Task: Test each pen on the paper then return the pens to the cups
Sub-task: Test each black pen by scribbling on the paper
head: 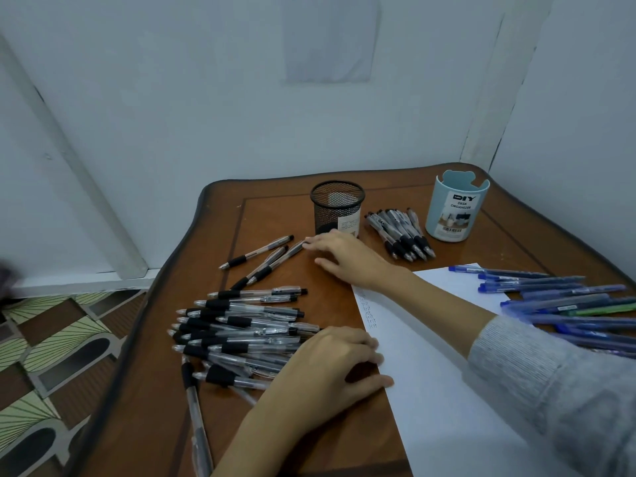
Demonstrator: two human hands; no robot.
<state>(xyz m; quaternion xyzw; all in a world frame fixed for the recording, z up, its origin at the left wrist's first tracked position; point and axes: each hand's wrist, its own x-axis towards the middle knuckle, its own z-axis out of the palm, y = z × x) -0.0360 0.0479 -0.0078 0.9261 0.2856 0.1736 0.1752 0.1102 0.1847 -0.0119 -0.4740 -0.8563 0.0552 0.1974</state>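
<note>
My right hand (344, 259), fingers straight, is touching one of three loose pens (275, 262) near two cups (337, 208). My left hand (330, 366) is resting loosely curled on one paper (447, 390), holding nothing.

On the table (275, 215), the mesh cup (337, 208) stands at 12 o'clock and the organizer (454, 208) at 2, with a pen bundle (401, 234) between them. Three loose pens (261, 259) lie at 10, a pen pile (241, 332) at 8. The paper (440, 390) lies at 5. More pens (568, 304) lie at 3, some overlapping the paper's far corner.
</note>
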